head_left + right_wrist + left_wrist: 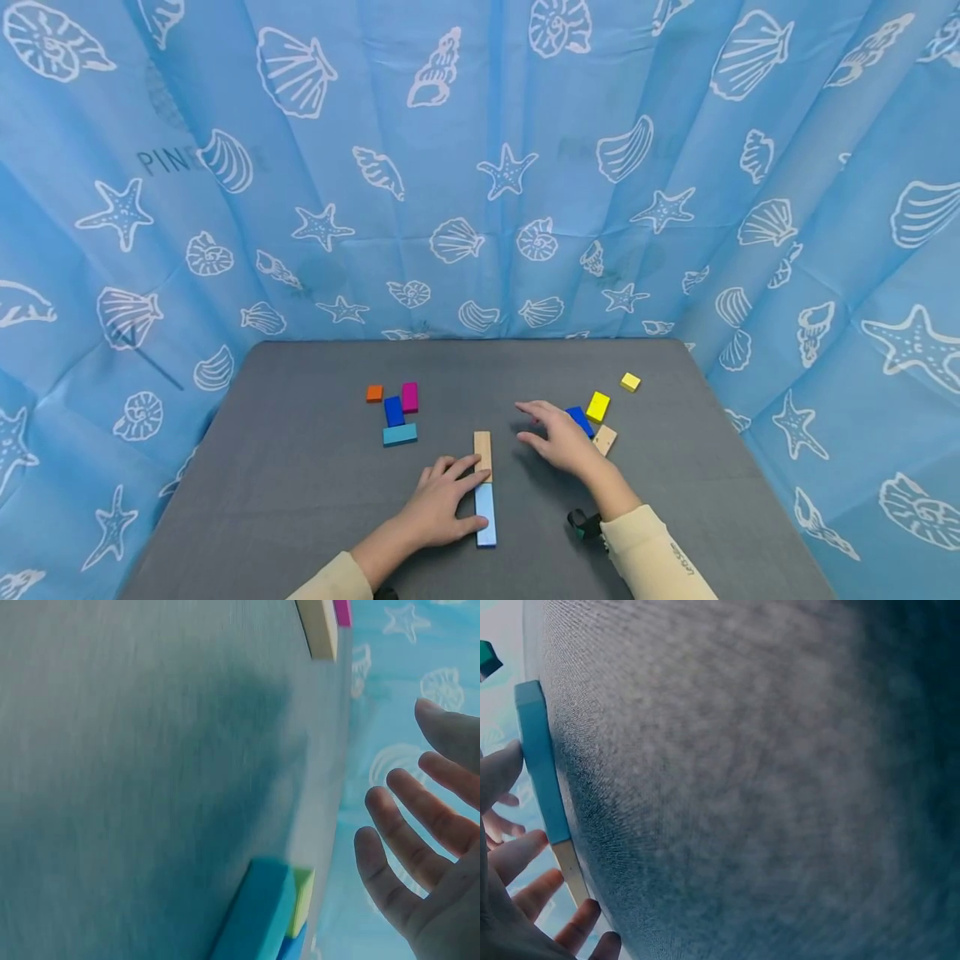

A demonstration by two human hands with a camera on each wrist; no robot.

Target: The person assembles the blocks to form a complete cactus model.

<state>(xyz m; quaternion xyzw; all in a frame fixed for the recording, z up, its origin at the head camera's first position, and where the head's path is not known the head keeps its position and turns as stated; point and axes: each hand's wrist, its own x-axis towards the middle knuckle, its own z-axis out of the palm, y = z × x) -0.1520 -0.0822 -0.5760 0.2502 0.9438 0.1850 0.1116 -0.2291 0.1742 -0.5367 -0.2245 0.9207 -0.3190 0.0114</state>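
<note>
A natural wood block and a light blue block lie end to end in a straight row on the grey table. My left hand rests beside the row, fingertips at the wood block and thumb at the light blue one. In the left wrist view, spread fingers lie along the light blue block and the wood block. Right of the row, my right hand hovers over the table with nothing in it. Its fingers are extended and apart in the right wrist view.
On the left lie orange, magenta, dark blue and teal blocks. Beyond my right hand are a blue block, a yellow block, another wood block and a small yellow block. A shell-patterned curtain borders the table.
</note>
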